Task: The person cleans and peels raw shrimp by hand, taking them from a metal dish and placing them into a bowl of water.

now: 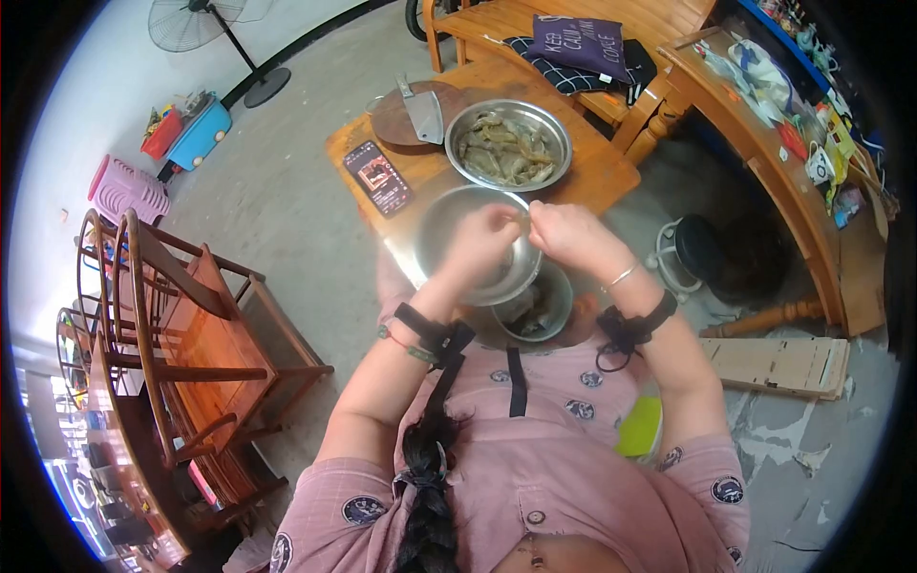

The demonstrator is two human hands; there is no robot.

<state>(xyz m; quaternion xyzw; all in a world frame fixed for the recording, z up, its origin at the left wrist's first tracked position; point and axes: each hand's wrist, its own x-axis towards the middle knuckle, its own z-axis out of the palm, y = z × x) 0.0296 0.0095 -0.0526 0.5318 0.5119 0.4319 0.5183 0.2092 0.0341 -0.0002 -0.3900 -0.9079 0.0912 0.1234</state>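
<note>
My left hand and my right hand meet above a metal bowl, fingertips pinched close together. Between them is a small greenish thing that looks like a shrimp, mostly hidden by the fingers. The contents of this bowl are largely covered by my hands. Just beyond it, a larger steel basin holds many raw grey-green shrimp. Below the hands, nearer my lap, a smaller metal pot contains greyish pieces I cannot make out clearly.
The wooden table also carries a phone with a lit screen and a cleaver on a round cutting board. Wooden chairs stand at left. A black stool and flattened cardboard are at right.
</note>
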